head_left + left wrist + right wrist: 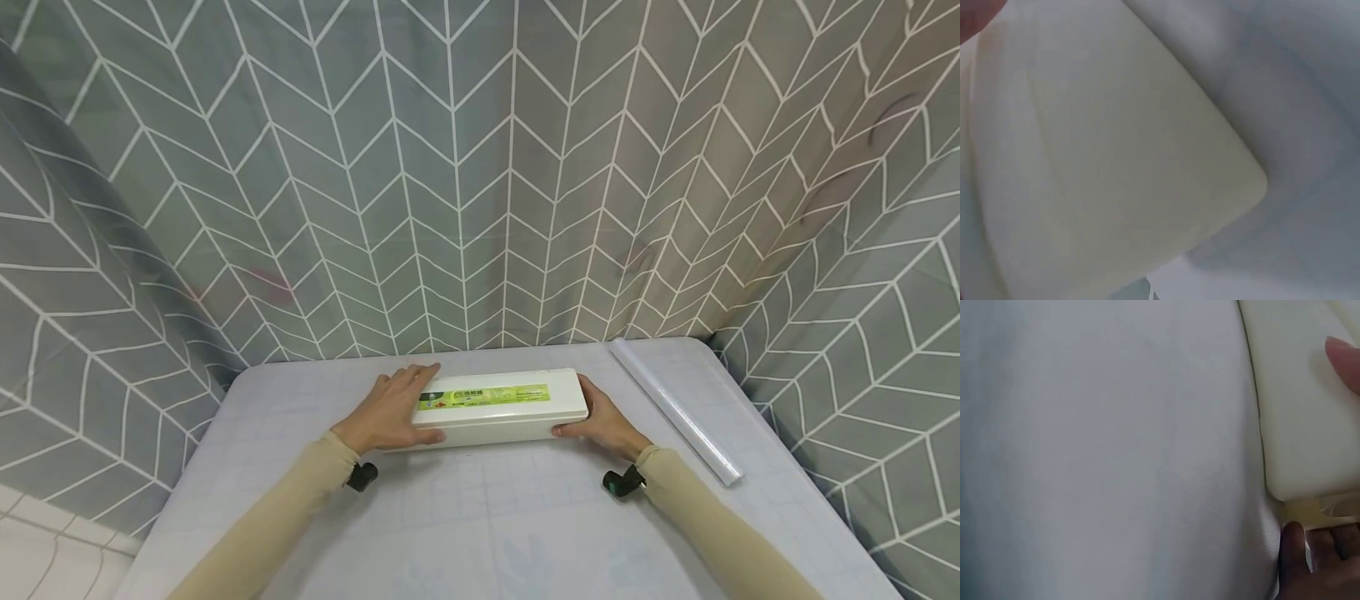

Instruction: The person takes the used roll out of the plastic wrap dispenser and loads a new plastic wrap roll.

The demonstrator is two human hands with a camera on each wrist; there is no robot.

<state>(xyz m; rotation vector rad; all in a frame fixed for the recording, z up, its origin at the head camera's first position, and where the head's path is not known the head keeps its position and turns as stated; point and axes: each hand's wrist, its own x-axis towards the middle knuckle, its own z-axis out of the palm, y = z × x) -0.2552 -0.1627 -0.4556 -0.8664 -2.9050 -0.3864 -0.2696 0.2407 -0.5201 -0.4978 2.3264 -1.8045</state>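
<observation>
Grey patterned curtain [480, 167], pale tablecloth [465, 525] — perhaps tiles [30, 550] lower left.

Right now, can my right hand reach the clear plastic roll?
Likely yes: only tablecloth shows between your right hand and the clear plastic roll, though that hand grips the green-labelled white box.

There are one white box [495, 429], one green label [483, 396], one clear roll [677, 410], two hands [393, 408] [602, 423], two sleeves [270, 517] [720, 525] and one desk [480, 525].
</observation>
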